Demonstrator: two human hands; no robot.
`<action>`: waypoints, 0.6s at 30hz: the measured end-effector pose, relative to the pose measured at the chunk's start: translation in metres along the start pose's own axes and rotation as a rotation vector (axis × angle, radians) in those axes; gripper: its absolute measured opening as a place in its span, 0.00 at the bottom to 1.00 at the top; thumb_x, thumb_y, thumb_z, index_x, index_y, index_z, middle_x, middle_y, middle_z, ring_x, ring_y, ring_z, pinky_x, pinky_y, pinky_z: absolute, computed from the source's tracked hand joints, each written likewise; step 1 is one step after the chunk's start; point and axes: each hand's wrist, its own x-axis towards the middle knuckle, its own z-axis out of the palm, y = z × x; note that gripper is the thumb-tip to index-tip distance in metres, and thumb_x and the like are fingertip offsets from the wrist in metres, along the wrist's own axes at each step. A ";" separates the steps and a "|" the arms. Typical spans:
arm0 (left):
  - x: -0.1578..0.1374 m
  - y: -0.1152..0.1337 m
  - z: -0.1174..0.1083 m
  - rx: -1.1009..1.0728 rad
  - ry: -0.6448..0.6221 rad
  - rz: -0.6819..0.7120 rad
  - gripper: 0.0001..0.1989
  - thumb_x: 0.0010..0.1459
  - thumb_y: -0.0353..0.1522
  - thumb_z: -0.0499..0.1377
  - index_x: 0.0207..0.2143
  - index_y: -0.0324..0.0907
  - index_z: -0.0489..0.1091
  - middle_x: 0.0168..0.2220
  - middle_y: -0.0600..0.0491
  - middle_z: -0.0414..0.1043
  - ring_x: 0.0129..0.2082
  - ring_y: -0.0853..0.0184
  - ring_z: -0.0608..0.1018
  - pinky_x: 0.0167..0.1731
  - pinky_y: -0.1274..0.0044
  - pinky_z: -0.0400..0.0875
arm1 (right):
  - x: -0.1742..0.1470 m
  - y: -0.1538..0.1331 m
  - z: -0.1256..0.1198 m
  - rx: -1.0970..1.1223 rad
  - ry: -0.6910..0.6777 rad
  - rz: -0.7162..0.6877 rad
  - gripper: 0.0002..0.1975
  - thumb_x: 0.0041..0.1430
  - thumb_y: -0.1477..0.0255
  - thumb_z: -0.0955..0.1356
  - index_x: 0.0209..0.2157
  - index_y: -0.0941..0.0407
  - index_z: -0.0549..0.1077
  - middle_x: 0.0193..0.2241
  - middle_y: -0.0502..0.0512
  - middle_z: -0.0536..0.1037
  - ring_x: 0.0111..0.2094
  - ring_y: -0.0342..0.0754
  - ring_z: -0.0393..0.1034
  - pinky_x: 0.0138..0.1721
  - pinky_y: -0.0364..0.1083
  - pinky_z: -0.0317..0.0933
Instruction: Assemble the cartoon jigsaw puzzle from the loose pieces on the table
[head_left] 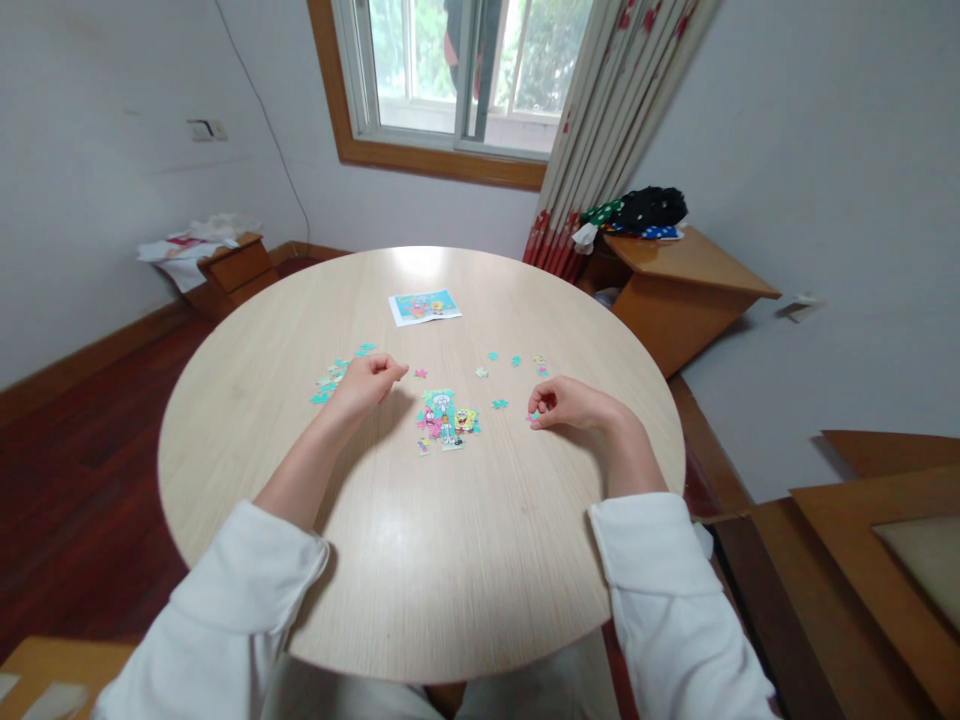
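A partly joined jigsaw puzzle (441, 402) with cartoon figures lies at the middle of the table. To its upper left is my left hand (373, 380), fingers pinched together; whether anything is in them I cannot make out. A loose pink puzzle piece (421, 374) lies just right of those fingertips. On the puzzle's right, my right hand (566, 402) pinches a small pink puzzle piece (533, 421) at the tabletop, partly covered by the fingers. A teal puzzle piece (499, 404) lies between that hand and the puzzle.
Several loose pieces (330, 380) are grouped left of my left hand, and others, such as a teal piece (516, 361), lie beyond my right hand. A printed picture sheet (425, 307) rests toward the far side of the round table (450, 560). A wooden cabinet (682, 270) stands behind right.
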 end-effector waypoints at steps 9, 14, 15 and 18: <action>-0.001 0.001 0.000 -0.001 -0.002 0.007 0.13 0.48 0.35 0.56 0.17 0.42 0.57 0.11 0.62 0.51 0.14 0.76 0.55 0.18 0.80 0.48 | 0.006 -0.002 0.011 0.167 0.081 -0.090 0.08 0.38 0.71 0.72 0.19 0.57 0.69 0.18 0.48 0.70 0.22 0.41 0.61 0.23 0.42 0.54; -0.001 0.000 0.001 -0.004 0.002 0.019 0.14 0.49 0.34 0.56 0.15 0.42 0.56 0.11 0.62 0.49 0.14 0.76 0.54 0.18 0.80 0.47 | 0.018 -0.031 0.037 0.537 0.262 -0.211 0.06 0.43 0.71 0.70 0.24 0.57 0.71 0.23 0.51 0.74 0.26 0.42 0.67 0.30 0.44 0.61; -0.001 0.000 0.001 -0.004 -0.009 0.021 0.14 0.49 0.34 0.56 0.16 0.42 0.56 0.11 0.62 0.50 0.14 0.76 0.54 0.18 0.80 0.47 | 0.020 -0.038 0.044 0.603 0.253 -0.226 0.06 0.43 0.70 0.70 0.24 0.57 0.71 0.24 0.51 0.74 0.27 0.42 0.68 0.31 0.45 0.62; -0.002 0.001 0.002 0.005 -0.106 0.019 0.14 0.50 0.34 0.56 0.16 0.41 0.58 0.11 0.61 0.52 0.14 0.76 0.56 0.18 0.80 0.49 | 0.026 -0.056 0.063 0.721 0.220 -0.255 0.08 0.42 0.69 0.72 0.25 0.58 0.73 0.23 0.51 0.74 0.26 0.42 0.69 0.31 0.45 0.63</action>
